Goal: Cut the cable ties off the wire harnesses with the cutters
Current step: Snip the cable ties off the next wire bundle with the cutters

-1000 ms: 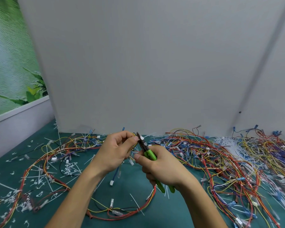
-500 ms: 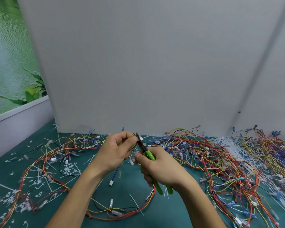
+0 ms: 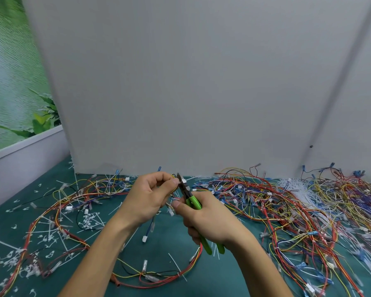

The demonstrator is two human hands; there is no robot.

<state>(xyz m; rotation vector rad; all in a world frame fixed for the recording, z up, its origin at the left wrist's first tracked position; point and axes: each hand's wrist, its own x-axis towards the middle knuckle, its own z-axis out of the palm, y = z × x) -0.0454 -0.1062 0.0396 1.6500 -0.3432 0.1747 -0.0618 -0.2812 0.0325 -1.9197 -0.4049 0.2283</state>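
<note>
My left hand (image 3: pixel 150 196) pinches a bundle of thin wires of a wire harness (image 3: pixel 171 275) between thumb and fingers, raised above the table. My right hand (image 3: pixel 210 219) grips the green-handled cutters (image 3: pixel 193 202), whose dark jaws point up and touch the wires right beside my left fingertips. The held harness loops down in red, yellow and black wires onto the green mat. Whether a cable tie sits in the jaws is hidden by my fingers.
A large tangle of more harnesses (image 3: pixel 287 211) covers the right side of the green table (image 3: pixel 201 281). Cut white cable ties (image 3: pixel 90 221) litter the left side among another harness (image 3: pixel 58 211). A grey partition wall (image 3: pixel 201 82) stands close behind.
Both hands stay almost in place. The cutters' jaws have shifted slightly closer to my left fingertips.
</note>
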